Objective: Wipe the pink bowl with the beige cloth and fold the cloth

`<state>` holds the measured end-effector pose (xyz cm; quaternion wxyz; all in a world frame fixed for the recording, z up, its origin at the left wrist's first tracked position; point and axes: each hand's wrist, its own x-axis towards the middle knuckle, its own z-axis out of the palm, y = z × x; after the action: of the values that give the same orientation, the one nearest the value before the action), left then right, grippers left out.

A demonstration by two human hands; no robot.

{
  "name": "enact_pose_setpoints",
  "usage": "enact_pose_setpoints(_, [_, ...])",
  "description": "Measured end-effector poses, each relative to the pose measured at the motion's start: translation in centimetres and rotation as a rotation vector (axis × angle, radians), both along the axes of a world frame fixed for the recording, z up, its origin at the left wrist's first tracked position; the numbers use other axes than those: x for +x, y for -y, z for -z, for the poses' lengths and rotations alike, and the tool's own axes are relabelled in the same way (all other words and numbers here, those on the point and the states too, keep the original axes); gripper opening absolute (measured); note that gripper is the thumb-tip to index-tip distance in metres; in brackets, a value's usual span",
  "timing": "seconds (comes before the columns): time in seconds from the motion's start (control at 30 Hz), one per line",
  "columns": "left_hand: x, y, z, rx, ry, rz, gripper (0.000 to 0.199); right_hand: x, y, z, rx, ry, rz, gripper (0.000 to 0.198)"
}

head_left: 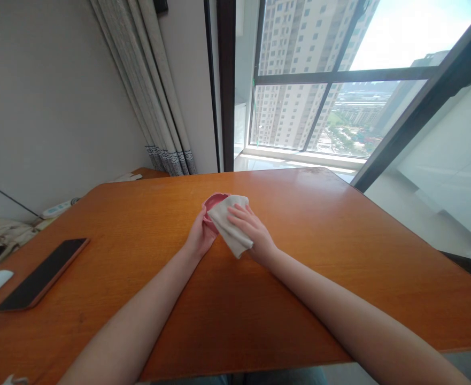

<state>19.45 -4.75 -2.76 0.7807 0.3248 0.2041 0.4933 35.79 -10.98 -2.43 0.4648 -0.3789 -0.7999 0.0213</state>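
Note:
Above the middle of the wooden table (299, 219), my left hand (201, 233) grips a pink, shallow, rounded dish (215, 200) by its left side. A pale grey-white cloth (228, 224) lies over the dish's right part and hides it. My right hand (252, 230) has its fingers closed on the cloth and presses it against the dish. The cloth's lower corner hangs free below the fingers. Whether the dish touches the table I cannot tell.
A dark flat tablet-like slab (45, 275) with a reddish edge lies at the table's left. Beyond the left edge are a white power strip (59, 208) and crumpled fabric (2, 235). A curtain (155, 91) and a window (331, 80) stand behind.

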Motion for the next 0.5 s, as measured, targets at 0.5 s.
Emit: enact_pose_setpoints(0.5, [0.8, 0.6, -0.4, 0.016, -0.017, -0.063, 0.041, -1.4, -0.7, 2.1, -0.216, -0.319, 0.018, 0.067])
